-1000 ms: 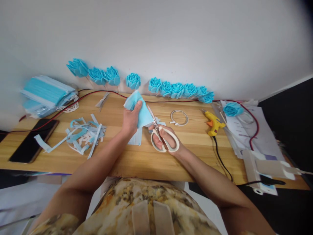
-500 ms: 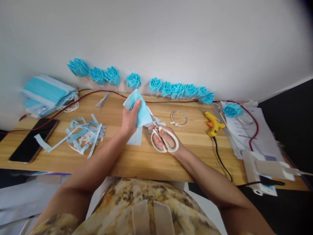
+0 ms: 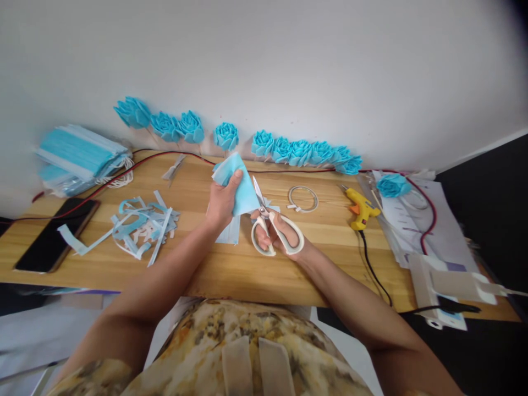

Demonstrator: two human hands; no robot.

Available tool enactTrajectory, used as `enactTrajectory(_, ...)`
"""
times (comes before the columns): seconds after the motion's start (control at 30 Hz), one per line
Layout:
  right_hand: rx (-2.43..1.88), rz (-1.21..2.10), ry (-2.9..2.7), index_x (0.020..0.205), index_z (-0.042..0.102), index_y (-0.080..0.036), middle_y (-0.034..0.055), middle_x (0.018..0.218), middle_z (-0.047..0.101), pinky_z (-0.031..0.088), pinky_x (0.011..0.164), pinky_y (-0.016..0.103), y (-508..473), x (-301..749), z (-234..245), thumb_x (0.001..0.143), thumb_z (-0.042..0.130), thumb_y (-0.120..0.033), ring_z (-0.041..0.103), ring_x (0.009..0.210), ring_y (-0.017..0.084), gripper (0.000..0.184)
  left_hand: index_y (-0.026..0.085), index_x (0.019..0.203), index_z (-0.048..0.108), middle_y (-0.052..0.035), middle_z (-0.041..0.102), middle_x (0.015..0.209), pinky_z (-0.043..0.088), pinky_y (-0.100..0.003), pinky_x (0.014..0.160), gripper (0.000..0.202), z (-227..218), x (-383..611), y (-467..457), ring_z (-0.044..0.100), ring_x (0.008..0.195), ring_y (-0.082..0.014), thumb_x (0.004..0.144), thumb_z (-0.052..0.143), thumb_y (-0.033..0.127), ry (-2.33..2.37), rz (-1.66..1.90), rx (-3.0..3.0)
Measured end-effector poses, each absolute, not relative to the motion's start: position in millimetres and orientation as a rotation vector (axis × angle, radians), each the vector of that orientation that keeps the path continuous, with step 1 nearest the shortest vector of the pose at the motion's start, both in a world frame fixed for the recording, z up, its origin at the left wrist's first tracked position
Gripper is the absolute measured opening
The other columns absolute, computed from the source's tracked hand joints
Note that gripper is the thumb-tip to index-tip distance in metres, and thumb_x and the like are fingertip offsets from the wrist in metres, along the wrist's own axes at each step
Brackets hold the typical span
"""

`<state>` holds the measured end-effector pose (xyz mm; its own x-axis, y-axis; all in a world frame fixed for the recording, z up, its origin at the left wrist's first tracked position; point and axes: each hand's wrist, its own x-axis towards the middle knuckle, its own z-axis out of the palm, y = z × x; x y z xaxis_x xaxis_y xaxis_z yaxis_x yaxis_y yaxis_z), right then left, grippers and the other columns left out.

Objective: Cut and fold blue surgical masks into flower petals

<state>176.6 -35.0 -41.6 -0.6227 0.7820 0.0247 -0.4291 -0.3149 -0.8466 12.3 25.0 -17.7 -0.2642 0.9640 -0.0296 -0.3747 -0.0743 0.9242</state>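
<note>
My left hand [image 3: 223,199] pinches a folded piece of light blue mask fabric [image 3: 246,193], thumb on top. To its right, my right hand [image 3: 284,230] has its fingers through the white handles of a pair of scissors [image 3: 289,223]. The handles are spread and the blades are parted beside the fabric's right edge. Below my left hand a pale blue fabric piece [image 3: 229,231] lies on the wooden table [image 3: 198,187]. More small pieces lie partly hidden behind the scissors.
Blue fabric flowers [image 3: 226,136] line the wall. Left are stacked masks [image 3: 82,154], a phone [image 3: 55,236] and cut strips [image 3: 144,225]. Right are a wire ring [image 3: 303,199], a yellow glue gun [image 3: 360,209], papers [image 3: 424,214] and a power strip [image 3: 429,291]. A red-black cable [image 3: 103,187] runs along the back.
The scissors' handles have spread wider and the blades have opened, now apart from the fabric's edge. My left hand has shifted slightly right with the fabric.
</note>
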Motion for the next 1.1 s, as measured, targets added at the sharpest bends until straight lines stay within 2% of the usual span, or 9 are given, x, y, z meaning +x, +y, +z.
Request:
enactTrajectory(0.47, -0.555, 1.973, -1.134, 0.114, 0.059, -0.018, -0.0046, 0.061, 0.055, 0.04, 0.044, 0.024, -33.6, 176.6, -37.9, 0.091, 0.058, -0.062, 0.05, 0.048, 0.011, 0.049, 0.017, 0.092, 0.065, -0.0012, 0.066, 0.079, 0.051, -0.025, 0.063, 0.042, -22.8, 14.0, 25.7, 0.061, 0.066, -0.0137, 0.072, 0.08, 0.051, 1.077, 1.563, 0.804)
enactTrajectory(0.63, -0.602, 1.95, -1.139, 0.112, 0.06, -0.017, -0.0043, 0.06, 0.055, 0.04, 0.042, 0.024, -33.9, 176.8, -35.0, 0.09, 0.059, -0.064, 0.05, 0.047, 0.011, 0.052, 0.016, 0.094, 0.067, -0.0025, 0.068, 0.081, 0.052, -0.025, 0.063, 0.045, -20.4, 15.7, 24.4, 0.062, 0.068, -0.0146, 0.07, 0.081, 0.052, 1.093, 1.556, 0.808)
enactTrajectory(0.83, -0.61, 1.879, -1.158, 0.111, 0.062, -0.015, -0.0057, 0.058, 0.052, 0.038, 0.04, 0.022, -36.0, 176.5, -34.5, 0.091, 0.06, -0.059, 0.046, 0.043, 0.009, 0.048, 0.015, 0.094, 0.068, -0.0037, 0.069, 0.083, 0.053, -0.026, 0.064, 0.047, -18.9, 17.2, 22.8, 0.063, 0.069, -0.0154, 0.071, 0.08, 0.053, 1.08, 1.565, 0.832)
enactTrajectory(1.1, -0.664, 1.825, -1.141, 0.11, 0.063, -0.016, -0.0066, 0.056, 0.051, 0.034, 0.036, 0.02, -38.9, 173.0, -35.8, 0.088, 0.063, -0.061, 0.041, 0.039, 0.007, 0.05, 0.016, 0.093, 0.067, -0.0022, 0.066, 0.081, 0.052, -0.024, 0.059, 0.047, -22.8, 15.1, 24.0, 0.061, 0.066, -0.0137, 0.07, 0.081, 0.055, 1.081, 1.577, 0.831)
